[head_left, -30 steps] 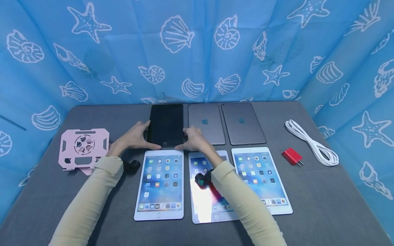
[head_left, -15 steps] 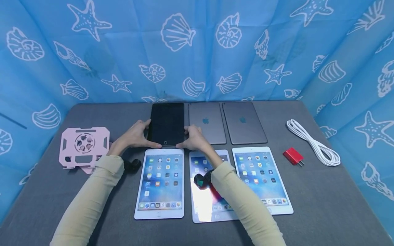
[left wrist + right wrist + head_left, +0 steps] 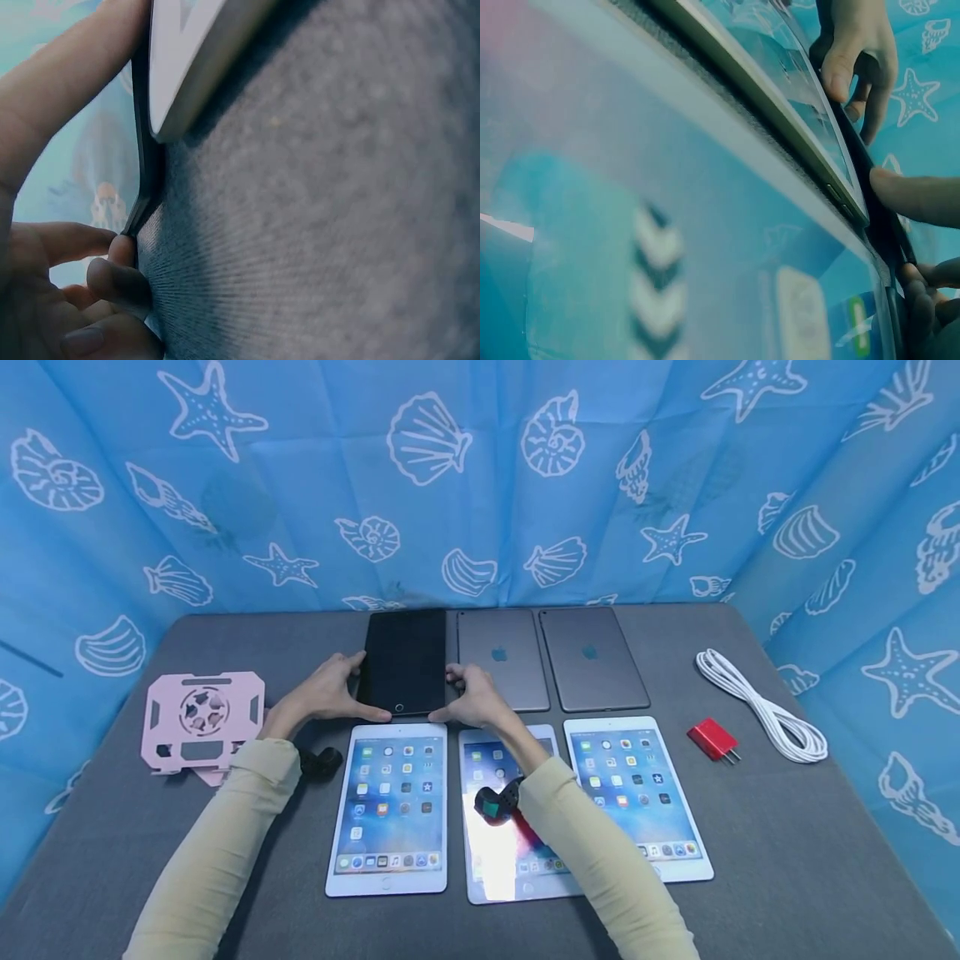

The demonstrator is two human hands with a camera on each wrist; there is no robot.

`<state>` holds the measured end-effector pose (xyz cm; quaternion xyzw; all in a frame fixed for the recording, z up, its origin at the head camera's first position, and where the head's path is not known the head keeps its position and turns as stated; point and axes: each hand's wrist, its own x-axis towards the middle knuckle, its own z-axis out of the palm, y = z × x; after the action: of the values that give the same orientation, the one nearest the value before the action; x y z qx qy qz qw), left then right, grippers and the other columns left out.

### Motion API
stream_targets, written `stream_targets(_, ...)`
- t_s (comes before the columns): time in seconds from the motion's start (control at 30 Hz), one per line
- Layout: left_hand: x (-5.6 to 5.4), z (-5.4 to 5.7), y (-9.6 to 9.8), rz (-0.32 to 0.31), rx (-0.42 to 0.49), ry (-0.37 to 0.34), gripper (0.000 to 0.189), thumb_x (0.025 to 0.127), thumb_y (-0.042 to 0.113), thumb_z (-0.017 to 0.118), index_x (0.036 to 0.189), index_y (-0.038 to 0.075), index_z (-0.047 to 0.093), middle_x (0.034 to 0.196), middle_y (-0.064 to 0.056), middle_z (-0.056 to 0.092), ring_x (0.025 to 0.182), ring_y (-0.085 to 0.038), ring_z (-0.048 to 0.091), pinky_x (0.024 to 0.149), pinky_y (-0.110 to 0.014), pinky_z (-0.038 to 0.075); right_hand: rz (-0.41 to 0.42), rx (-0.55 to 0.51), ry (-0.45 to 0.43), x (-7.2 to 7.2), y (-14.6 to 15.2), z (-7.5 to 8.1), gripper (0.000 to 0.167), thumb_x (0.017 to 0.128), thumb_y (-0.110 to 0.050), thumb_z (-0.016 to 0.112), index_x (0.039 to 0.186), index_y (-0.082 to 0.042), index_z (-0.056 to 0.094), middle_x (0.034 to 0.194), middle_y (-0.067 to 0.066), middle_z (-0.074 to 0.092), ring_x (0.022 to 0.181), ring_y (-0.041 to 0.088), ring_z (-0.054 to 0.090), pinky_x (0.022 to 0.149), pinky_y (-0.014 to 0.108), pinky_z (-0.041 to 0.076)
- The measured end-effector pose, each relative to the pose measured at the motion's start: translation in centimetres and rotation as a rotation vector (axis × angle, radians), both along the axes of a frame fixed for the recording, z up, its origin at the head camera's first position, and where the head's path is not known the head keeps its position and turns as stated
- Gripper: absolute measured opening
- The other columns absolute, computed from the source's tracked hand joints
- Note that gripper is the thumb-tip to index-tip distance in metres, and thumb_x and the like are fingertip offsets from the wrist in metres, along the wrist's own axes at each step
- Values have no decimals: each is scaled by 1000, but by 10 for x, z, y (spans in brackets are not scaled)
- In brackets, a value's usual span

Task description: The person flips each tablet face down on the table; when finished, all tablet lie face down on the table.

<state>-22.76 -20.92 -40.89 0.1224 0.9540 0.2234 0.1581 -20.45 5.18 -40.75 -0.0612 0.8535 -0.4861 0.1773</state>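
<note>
A black-screened tablet (image 3: 405, 660) lies at the back left of the two rows, screen up with its home button toward me. My left hand (image 3: 322, 697) grips its left side, thumb at the near left corner and fingers along the edge. On the opposite side my right hand (image 3: 478, 697) holds the near right corner between thumb and fingers. In the left wrist view curled fingers (image 3: 112, 289) meet the dark tablet edge (image 3: 144, 135). Right in front of it lies a white tablet (image 3: 387, 883), its screen lit with app icons.
Two grey tablets lie face down to the right, one (image 3: 498, 681) beside the other (image 3: 596, 677). Nearer are a glare-lit white tablet (image 3: 491, 860) under my right forearm and another white tablet (image 3: 637, 802). A pink stand (image 3: 168, 718), red charger plug (image 3: 712, 739) and white cable (image 3: 761, 710) flank them.
Both hands keep their hold on the black tablet, which hardly moves. The head view shifts very slightly.
</note>
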Motion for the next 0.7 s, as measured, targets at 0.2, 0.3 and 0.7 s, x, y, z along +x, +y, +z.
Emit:
stream_targets(0.2,0,-2,0,10,4,-14,126,75,55,86,161,-4,17,147,-31,43,127,-41,49,109,-59,43,31,-25,48,0,4,1,86,80,-7,86,153,1,42,143,16,56,131,32,53,113,43,45)
stream_targets(0.3,0,-2,0,12,4,-17,125,75,56,86,161,-4,17,147,-30,43,124,-39,49,107,-58,45,41,-73,62,1,6,2,86,80,-5,85,154,2,41,139,17,57,125,30,56,109,42,49)
stream_targets(0.7,-1,0,5,-23,51,-2,115,79,50,85,160,-4,23,146,-30,44,106,-33,50,84,-41,45,68,-154,152,3,14,12,86,82,-6,82,156,-1,37,143,17,53,124,32,58,101,43,53)
